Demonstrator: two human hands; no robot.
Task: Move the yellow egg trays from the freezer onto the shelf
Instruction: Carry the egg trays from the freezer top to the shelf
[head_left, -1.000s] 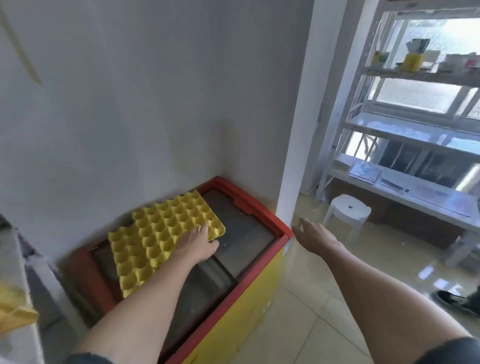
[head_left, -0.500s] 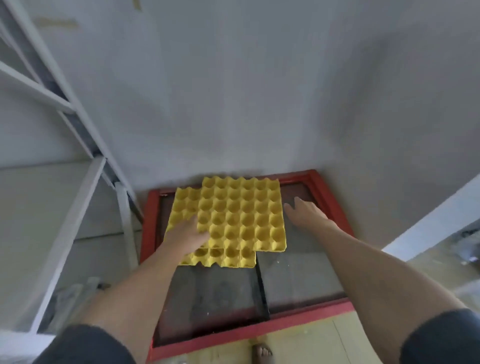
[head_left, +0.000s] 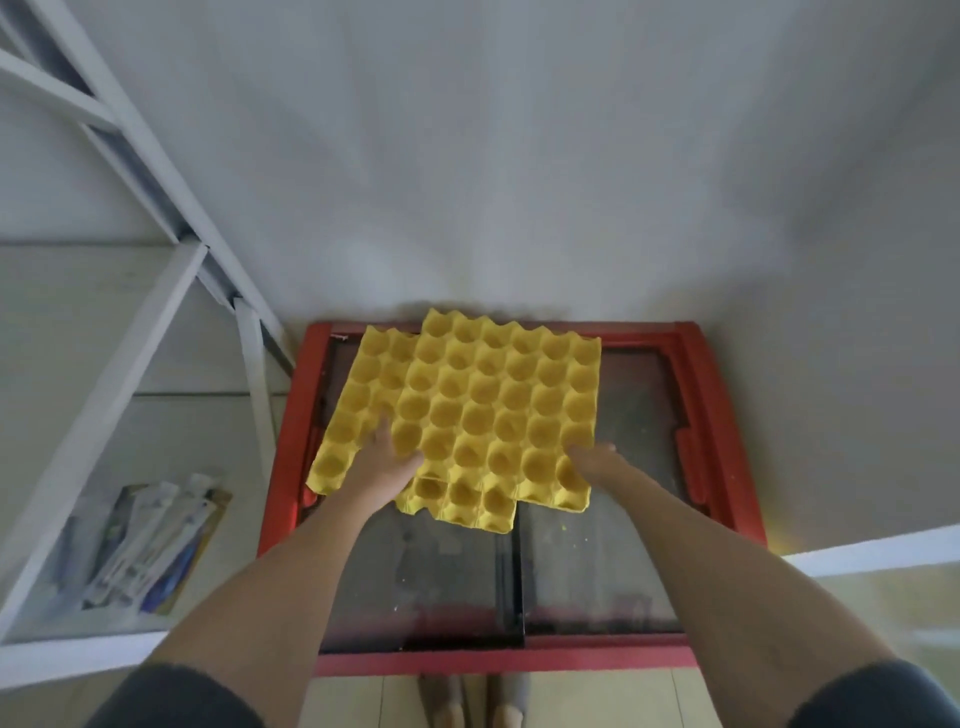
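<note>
Two yellow egg trays lie stacked and offset on the glass lid of the red-framed freezer. The top egg tray covers most of the lower egg tray, which shows along the left side and the front. My left hand grips the top tray at its front left corner, thumb at the edge and fingers over the lower tray. My right hand holds the top tray's front right corner, thumb on a cell and fingers beside the edge.
A white metal shelf unit stands to the left of the freezer, with slanted posts close to the freezer's corner. Papers and packets lie on its low board. A grey wall rises right behind the freezer. My feet show on the tiled floor below.
My view has swung from the room down onto the freezer. My right hand has moved from beside the tray's right edge to its front right corner. My left hand has stayed on the trays.
</note>
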